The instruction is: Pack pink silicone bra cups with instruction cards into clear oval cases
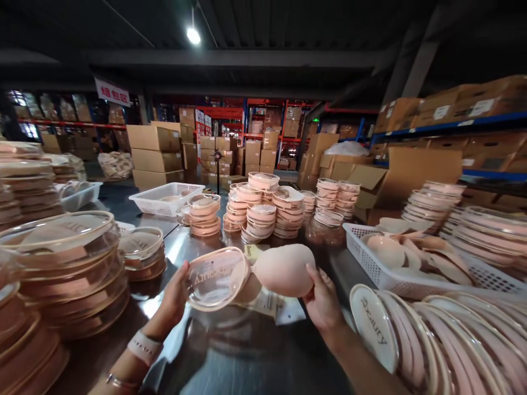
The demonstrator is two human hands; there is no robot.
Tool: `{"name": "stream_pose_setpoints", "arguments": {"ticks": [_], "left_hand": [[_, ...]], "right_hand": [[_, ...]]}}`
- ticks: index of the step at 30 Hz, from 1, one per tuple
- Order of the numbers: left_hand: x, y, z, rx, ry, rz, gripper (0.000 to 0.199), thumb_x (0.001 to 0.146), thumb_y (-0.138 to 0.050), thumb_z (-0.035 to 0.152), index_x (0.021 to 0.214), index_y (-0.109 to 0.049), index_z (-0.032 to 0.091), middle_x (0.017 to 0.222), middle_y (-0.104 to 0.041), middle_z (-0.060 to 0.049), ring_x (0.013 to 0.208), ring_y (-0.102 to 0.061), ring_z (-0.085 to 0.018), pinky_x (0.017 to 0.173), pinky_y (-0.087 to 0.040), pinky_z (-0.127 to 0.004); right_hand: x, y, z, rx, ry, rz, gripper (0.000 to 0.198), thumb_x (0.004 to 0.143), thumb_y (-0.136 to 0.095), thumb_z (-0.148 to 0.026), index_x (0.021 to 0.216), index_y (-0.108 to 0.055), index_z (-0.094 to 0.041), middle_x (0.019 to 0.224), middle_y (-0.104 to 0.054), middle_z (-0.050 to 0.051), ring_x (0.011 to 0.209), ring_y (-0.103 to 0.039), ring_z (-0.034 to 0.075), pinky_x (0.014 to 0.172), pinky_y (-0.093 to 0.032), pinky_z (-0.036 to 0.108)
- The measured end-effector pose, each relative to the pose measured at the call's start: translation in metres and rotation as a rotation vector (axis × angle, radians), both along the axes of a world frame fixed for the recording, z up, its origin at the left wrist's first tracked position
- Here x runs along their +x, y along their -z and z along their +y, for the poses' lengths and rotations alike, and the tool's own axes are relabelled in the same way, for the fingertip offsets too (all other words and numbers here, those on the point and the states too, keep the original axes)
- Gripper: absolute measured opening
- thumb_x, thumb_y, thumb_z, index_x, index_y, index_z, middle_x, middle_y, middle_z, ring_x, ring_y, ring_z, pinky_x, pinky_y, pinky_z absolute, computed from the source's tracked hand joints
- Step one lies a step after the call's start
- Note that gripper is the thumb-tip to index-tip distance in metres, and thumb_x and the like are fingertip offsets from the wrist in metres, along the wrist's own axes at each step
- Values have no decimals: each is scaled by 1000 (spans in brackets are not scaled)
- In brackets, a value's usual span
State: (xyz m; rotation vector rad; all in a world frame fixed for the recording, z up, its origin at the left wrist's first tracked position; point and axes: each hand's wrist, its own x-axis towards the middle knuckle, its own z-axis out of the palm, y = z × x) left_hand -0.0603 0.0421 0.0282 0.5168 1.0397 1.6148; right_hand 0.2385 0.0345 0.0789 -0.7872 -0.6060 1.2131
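Observation:
My left hand (176, 293) grips the left edge of a clear oval case (217, 278) with a pale peach rim and dark lettering, held tilted above the table. My right hand (323, 293) pinches the right end of a smooth pale pink bra cup (285, 270), its thumb and fingers on the edge. The cup's narrow left end meets the right side of the case; whether they are joined I cannot tell. Beneath them, papers and a small card (263, 303) lie on the dark shiny table (214, 351).
Stacked cases (263, 206) stand ahead, with taller stacks (69, 274) at left. A white basket (366, 260) of bra cups sits at right, behind a leaning row of cases (373, 326). Another white basket (152, 204) is farther back. Cardboard boxes (154, 142) and racks stand beyond.

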Motion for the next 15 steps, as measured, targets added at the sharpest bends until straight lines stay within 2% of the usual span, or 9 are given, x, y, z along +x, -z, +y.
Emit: {"name": "stream_pose_setpoints", "arguments": {"ticks": [3,6,10,12,15], "left_hand": [[-7,-2,3,-65,-29,47,24,89,-59,36,92,-70,15,81,-74,-9,77,-72,-24,71,-57,-35],[-12,-2,4,-85,-49,113,30,94,-49,36,97,-68,14,81,-74,-9,76,-73,-25,71,-57,-36],[-35,-8,11,-81,-134,269,43,99,-28,34,107,-64,12,89,-74,-13,95,-72,-30,84,-57,-45],[-46,-12,15,-87,-218,392,40,96,-37,37,108,-63,11,104,-72,-17,116,-63,-37,97,-50,-53],[-40,-8,13,-62,-351,602,40,78,-65,37,109,-64,12,142,-53,-21,147,-24,-45,118,-23,-61]], "right_hand": [[-7,1,-6,26,38,53,51,37,-98,-41,71,-66,-19,78,-76,2,72,-70,20,58,-55,25],[-5,1,-8,42,59,32,48,43,-95,-41,71,-63,-19,77,-76,2,75,-70,20,61,-55,26],[22,-18,-3,121,301,-3,40,53,-88,-41,75,-62,-22,76,-72,-2,84,-68,22,68,-55,30],[35,-32,-1,174,403,26,35,55,-85,-38,74,-59,-23,80,-72,-4,89,-67,22,73,-55,32],[36,-45,-10,146,411,91,36,55,-86,-37,72,-57,-23,81,-71,-6,86,-66,18,77,-55,30]]}}
